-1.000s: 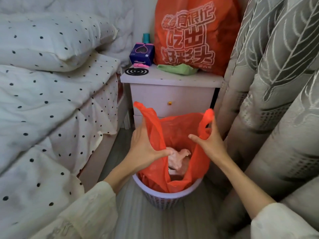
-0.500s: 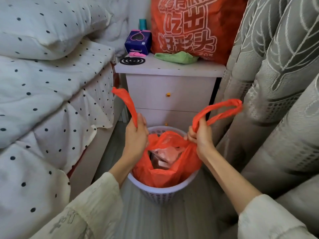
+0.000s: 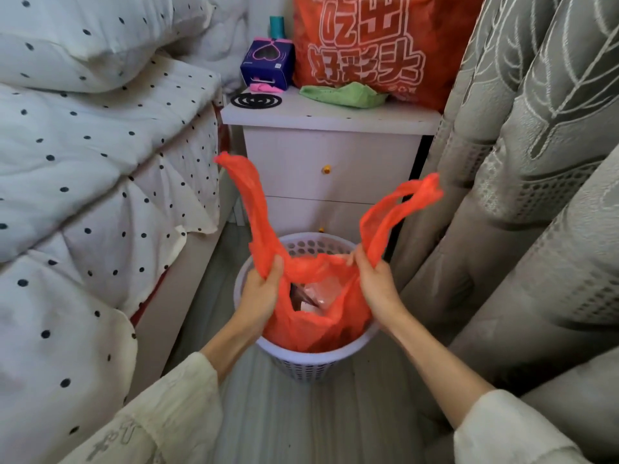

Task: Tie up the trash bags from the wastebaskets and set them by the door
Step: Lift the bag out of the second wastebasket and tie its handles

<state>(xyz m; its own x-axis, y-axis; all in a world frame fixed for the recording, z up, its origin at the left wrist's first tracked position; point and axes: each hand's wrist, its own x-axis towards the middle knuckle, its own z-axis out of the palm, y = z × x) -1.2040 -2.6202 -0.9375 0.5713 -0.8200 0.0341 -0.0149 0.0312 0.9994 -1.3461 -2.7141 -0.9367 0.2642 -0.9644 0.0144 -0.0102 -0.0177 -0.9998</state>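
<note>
Trash bag (image 3: 321,326): orange. Wastebasket (image 3: 303,358): pale lilac, perforated. Bedding (image 3: 100,155): white, black dots. Nightstand (image 3: 331,155): white, gold knob. Curtain (image 3: 522,128): grey, white leaf outlines. Cloth (image 3: 341,95): green. Box (image 3: 266,63): dark blue, pink heart.

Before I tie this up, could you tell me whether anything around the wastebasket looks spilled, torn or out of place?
Nothing stands out. The orange trash bag sits inside the white wastebasket, with no visible tears or spills on the floor. The left hand and right hand each grip a handle, both handles raised and untied.
</note>
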